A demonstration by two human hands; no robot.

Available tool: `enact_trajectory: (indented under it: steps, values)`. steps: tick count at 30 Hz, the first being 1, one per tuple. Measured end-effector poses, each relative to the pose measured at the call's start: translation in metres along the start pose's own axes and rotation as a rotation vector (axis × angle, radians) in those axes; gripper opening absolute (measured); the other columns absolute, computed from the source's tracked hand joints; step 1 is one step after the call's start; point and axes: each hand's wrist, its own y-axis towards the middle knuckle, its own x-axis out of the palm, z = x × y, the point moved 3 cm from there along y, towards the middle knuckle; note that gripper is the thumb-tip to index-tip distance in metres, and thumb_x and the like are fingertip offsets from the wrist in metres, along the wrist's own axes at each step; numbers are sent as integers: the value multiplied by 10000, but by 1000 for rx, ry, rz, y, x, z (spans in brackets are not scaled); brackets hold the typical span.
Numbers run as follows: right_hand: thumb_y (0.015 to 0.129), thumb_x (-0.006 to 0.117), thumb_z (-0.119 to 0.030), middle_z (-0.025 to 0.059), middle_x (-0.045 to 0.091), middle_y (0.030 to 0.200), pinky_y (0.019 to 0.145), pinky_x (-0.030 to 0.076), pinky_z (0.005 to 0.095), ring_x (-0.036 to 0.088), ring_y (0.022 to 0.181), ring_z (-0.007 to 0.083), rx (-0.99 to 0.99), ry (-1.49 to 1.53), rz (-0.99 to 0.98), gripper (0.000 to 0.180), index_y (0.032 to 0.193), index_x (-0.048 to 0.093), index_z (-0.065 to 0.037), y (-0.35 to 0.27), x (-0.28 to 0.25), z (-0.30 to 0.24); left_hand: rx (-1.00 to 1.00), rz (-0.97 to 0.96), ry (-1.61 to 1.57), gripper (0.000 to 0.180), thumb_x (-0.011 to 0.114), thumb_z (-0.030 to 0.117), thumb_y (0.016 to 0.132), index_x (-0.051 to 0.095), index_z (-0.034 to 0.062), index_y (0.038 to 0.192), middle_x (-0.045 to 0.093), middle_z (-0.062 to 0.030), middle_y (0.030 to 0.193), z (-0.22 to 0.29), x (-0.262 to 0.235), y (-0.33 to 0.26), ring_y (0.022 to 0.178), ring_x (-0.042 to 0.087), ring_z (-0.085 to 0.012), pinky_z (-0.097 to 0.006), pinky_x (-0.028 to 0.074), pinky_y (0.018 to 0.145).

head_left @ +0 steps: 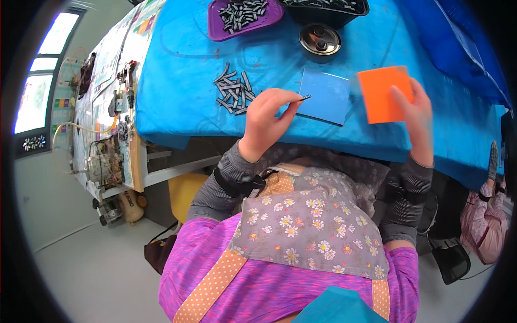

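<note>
Between thumb and forefinger, my left hand (pixel 267 118) pinches a small dark ridged strip (pixel 305 98). The strip is over the left edge of a flat blue square (pixel 326 97) lying on the table. To the right of that square, my right hand (pixel 419 116) grips an orange square sheet (pixel 382 94), its thumb across the front. The sheet is held up off the cloth, slightly blurred. A loose pile of similar dark ridged strips (pixel 232 89) lies left of my left hand. Beyond the blue square stands a round metal tin (pixel 320 41).
Blue cloth (pixel 183 81) covers the table. At the back are a purple tray (pixel 218 33) of small dark pieces and a black bin (pixel 339 20) of more. A large blue container (pixel 458 43) stands at right. Another person's arm (pixel 487 188) shows at the far right edge.
</note>
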Motion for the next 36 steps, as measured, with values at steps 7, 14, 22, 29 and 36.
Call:
enact_trajectory:
  steps: [7,14,22,29,36]
  values:
    - [892,614,-158,74,642,1017,786,479,247,608,909,118,80,148,135,318,1129,566,49,7,-43,55,-402,180,-263,170,735,-27,745,654,-5,893,655,-54,823,-14,-10,-5,779,616,-123,-254,492,705]
    - [883,628,-156,71,638,1012,801,466,242,595,913,110,-27,129,182,319,1118,571,52,5,-40,62,-196,394,-32,165,707,-29,786,664,-14,946,666,-45,830,-16,-72,100,739,590,-63,-188,490,641]
    - [894,614,-163,73,637,1016,804,464,242,591,918,111,-32,99,224,319,1122,564,54,-2,-42,59,-457,-138,654,378,714,312,767,670,-20,942,683,-113,808,-87,-94,108,714,657,-208,-320,495,647]
    - [896,610,-145,71,635,1009,801,465,244,591,914,108,-50,133,180,302,1112,558,59,2,-40,58,-800,-421,647,298,712,251,752,666,-27,848,635,-100,702,-105,-97,42,660,610,-197,-315,475,628]
    - [895,618,-155,64,631,994,786,463,242,583,897,105,-47,99,206,296,1101,563,50,3,-40,55,-780,-374,516,229,719,185,736,672,-22,820,629,-98,714,-111,-104,35,689,603,-177,-303,465,620]
